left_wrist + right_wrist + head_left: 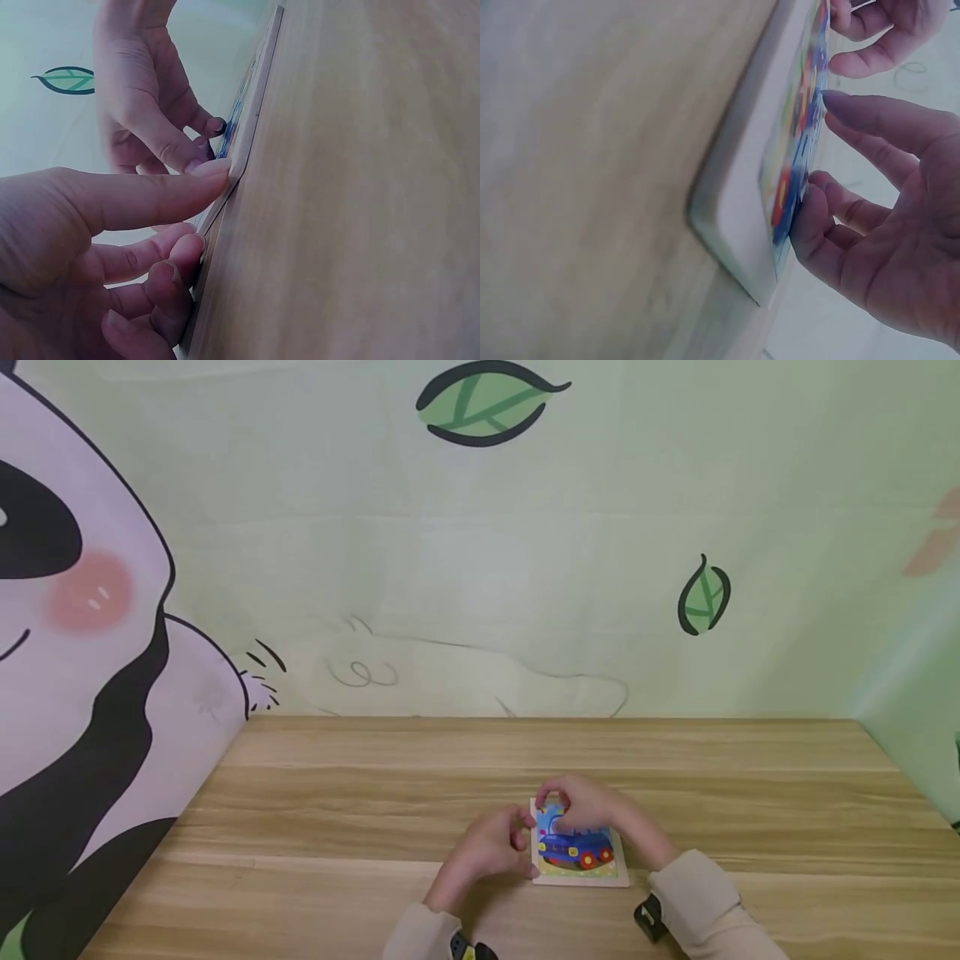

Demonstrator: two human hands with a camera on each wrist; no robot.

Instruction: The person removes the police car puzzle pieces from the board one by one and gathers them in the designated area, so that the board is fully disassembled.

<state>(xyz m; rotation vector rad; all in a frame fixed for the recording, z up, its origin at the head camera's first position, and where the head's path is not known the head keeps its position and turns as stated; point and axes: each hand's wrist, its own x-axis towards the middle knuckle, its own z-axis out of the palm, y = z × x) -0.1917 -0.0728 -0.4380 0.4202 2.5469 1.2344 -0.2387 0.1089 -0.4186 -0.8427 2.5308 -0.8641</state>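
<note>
A small picture puzzle (pixel 577 860) of a blue vehicle with red and yellow wheels lies in a pale wooden frame (pixel 581 882) on the table. My left hand (pixel 491 845) holds the frame by its left side; in the left wrist view its thumb (pixel 187 196) lies on the rim and the other fingers are against the edge. Over the upper part of the picture is my right hand (pixel 588 803). Its fingertips touch the puzzle's surface, thumb and index finger apart, as the right wrist view also shows of that hand (pixel 900 217). The hand hides part of the picture.
The wood-grain table (pixel 337 827) extends around the puzzle on all sides. Behind it stands a pale green wall (pixel 480 568) with painted leaves and pencil scribbles. A large painted panda (pixel 97 710) covers the left side.
</note>
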